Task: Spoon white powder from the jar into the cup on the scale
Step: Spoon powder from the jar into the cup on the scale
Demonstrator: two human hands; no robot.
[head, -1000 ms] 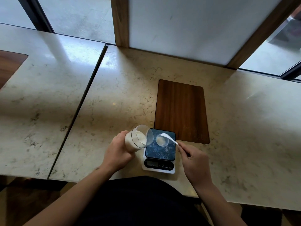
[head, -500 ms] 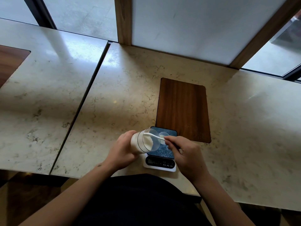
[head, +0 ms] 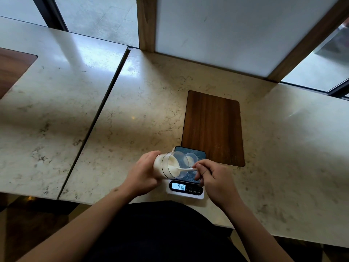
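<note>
Left hand (head: 142, 172) grips a tilted jar (head: 171, 165); right hand (head: 211, 178) fingers pinch a spoon (head: 186, 169) inside it, above the scale (head: 186, 188) at the marble worktop's (head: 132, 120) near edge.

Pale marble countertop (head: 283, 148), veiny and kinda glossy; a dark wood panel (head: 213, 127) sits flush in it; another wood inset (head: 13, 70) at the far left edge. A dark seam (head: 105, 103) splits the two slabs; behind is a white panel (head: 236, 29) framed in wood.

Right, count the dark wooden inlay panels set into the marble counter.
2. One rectangular dark wooden panel lies just behind the scale; another dark wooden panel sits at the far left, cut off by the frame edge.
</note>
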